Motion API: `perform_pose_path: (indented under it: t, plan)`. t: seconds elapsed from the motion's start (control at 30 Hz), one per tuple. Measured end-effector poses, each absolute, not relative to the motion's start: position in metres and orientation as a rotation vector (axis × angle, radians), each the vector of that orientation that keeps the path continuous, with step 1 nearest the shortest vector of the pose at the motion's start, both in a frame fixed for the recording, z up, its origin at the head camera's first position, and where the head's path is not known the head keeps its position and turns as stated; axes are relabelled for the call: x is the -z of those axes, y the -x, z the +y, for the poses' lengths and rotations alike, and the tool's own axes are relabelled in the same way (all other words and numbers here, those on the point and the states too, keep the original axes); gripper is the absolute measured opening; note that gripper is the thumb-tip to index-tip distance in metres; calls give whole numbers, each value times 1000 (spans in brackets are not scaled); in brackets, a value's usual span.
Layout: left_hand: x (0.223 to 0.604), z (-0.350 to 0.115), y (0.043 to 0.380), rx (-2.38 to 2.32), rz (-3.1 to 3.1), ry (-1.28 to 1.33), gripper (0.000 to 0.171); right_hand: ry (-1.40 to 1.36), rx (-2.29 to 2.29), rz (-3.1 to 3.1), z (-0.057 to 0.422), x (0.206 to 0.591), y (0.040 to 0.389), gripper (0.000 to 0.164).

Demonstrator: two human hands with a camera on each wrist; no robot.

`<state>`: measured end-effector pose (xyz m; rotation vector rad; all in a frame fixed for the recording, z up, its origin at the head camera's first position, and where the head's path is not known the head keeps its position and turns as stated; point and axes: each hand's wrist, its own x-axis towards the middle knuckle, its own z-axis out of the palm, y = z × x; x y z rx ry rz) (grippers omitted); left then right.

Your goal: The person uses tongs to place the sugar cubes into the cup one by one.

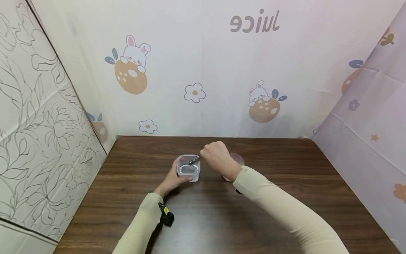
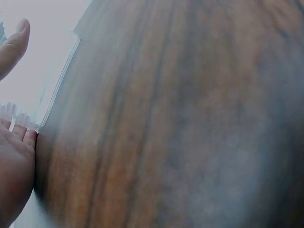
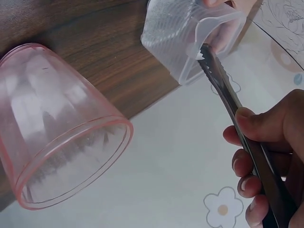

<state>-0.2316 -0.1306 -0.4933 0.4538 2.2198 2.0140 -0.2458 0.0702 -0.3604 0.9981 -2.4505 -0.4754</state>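
A clear square plastic container [image 1: 192,178] stands on the table, held at its left and near sides by my left hand [image 1: 171,181]. In the left wrist view the thumb [image 2: 13,50] lies over the pale container, with the other fingers partly cut off by the frame. My right hand [image 1: 219,157] grips dark metal tongs [image 3: 228,97], thumb on one side and fingers curled on the other. Their serrated tips reach into the container's mouth, where a small whitish bit shows beside them; its kind is unclear. A pink transparent cup [image 3: 61,109] stands just right of the right hand, partly hidden by it in the head view.
The dark wooden table [image 1: 127,218] ends at a patterned cloth backdrop [image 1: 196,116] behind the container. More patterned cloth [image 1: 358,116] borders the right side, and a flower-drawn panel [image 1: 47,123] the left. A black wrist camera [image 1: 167,217] sits on the left sleeve.
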Motion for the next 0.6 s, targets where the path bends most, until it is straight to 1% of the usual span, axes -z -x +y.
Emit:
perform_pose_path:
  t: [0.2, 0.6]
  plan:
    - [492, -130, 230, -2002, 2250, -448, 96, -996, 422, -2438, 79, 356, 242, 31]
    - [494, -129, 232, -2027, 2225, -458, 95, -954, 346, -2470, 103, 341, 236, 45]
